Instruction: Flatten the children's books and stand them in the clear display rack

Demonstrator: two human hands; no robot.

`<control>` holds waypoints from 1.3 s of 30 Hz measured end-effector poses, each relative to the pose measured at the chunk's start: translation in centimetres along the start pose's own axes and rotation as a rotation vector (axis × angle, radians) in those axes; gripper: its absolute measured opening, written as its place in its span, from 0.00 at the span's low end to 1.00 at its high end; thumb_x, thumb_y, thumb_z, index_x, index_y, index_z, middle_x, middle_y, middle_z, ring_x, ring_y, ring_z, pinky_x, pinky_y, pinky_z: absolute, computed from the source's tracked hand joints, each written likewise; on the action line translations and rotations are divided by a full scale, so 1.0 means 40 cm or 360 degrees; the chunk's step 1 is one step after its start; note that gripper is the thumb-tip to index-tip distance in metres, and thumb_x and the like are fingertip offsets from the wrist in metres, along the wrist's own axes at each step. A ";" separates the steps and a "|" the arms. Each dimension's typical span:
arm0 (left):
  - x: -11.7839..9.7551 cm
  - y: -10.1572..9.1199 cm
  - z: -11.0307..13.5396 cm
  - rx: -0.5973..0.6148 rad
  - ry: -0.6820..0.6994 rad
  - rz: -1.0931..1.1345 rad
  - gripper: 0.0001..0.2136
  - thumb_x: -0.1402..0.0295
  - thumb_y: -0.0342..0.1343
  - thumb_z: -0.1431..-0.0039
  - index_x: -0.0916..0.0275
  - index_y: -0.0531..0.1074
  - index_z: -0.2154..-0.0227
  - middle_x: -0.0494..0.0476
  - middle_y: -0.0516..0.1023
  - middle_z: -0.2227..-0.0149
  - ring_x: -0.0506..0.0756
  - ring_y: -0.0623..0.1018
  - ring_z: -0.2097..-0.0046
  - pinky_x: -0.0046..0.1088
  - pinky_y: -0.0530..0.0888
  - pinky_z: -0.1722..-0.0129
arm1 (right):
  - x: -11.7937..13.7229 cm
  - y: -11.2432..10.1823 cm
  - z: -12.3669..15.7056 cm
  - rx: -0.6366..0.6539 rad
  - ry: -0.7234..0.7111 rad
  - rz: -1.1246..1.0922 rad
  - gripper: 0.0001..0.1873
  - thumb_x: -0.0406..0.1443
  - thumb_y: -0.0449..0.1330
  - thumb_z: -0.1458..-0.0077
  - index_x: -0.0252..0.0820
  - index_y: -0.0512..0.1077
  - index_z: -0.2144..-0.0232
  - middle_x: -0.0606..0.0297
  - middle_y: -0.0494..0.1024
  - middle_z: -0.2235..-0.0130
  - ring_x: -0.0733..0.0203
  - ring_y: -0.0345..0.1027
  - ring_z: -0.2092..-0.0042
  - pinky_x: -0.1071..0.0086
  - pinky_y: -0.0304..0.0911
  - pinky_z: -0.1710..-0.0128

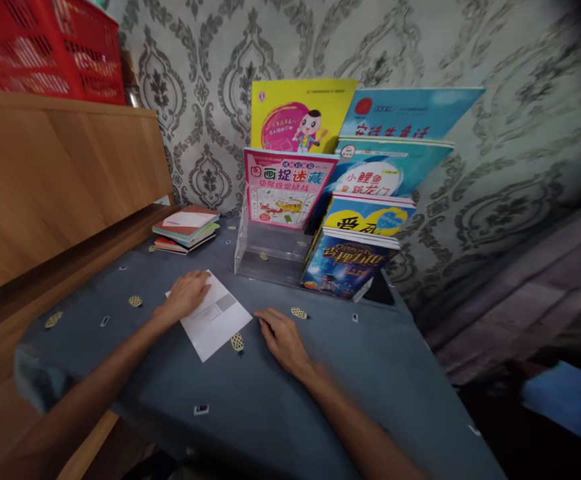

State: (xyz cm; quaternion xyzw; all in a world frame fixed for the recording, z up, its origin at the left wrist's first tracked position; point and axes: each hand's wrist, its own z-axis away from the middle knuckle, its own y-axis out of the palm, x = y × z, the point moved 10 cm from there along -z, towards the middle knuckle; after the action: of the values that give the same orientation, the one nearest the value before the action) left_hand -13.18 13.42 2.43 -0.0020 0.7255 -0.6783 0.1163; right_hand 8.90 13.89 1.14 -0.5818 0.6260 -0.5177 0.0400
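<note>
Both hands are lying open: left hand [186,293] is pressing a white paper sheet [219,325] mid-tabletop [330,393], nearer its left edge, while right hand [283,340] is resting empty just beside it. Light, thin and floppy, the sheet is probably calling for a pinch at a free corner.

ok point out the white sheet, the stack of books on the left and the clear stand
white sheet [218,327]: head view, bare middle of the paper
stack of books [186,223]: head view, top cover
clear stand [265,253]: head view, low front part

The grey-clothed table [280,400] bore a white sheet [218,323] under the left hand [186,295], a book stack [186,229] beyond it, and a clear rack [270,257] beyond the right hand [281,337].
</note>
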 end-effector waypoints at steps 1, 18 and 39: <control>0.032 0.004 0.001 0.0014 -0.0088 -0.0112 0.18 0.65 0.44 0.32 0.61 0.68 0.43 0.65 0.73 0.42 0.65 0.72 0.42 0.45 0.69 0.45 | 0.003 0.000 0.001 0.0004 -0.0001 0.0001 0.19 0.27 0.50 0.37 0.45 0.77 0.53 0.60 0.81 0.58 0.56 0.75 0.54 0.62 0.72 0.52; -0.137 0.043 0.103 0.0068 0.0010 -0.0172 0.18 0.54 0.49 0.33 0.60 0.71 0.49 0.62 0.73 0.51 0.61 0.73 0.47 0.36 0.73 0.52 | 0.089 0.007 0.041 0.0059 -0.0186 0.0188 0.18 0.26 0.53 0.38 0.43 0.75 0.51 0.54 0.77 0.48 0.51 0.68 0.45 0.53 0.66 0.44; -0.276 0.102 0.097 -0.0118 0.0387 -0.0186 0.19 0.67 0.45 0.32 0.61 0.67 0.41 0.65 0.68 0.36 0.62 0.66 0.34 0.44 0.66 0.40 | 0.024 0.052 0.046 0.0226 0.0154 0.0462 0.21 0.34 0.53 0.35 0.33 0.68 0.42 0.42 0.67 0.37 0.45 0.56 0.33 0.46 0.52 0.34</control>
State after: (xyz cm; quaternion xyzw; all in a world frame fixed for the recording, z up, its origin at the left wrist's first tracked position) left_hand -1.15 11.68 0.04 0.0336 0.7574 -0.6520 -0.0123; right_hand 8.38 11.61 -0.62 -0.4555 0.6665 -0.5767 0.1252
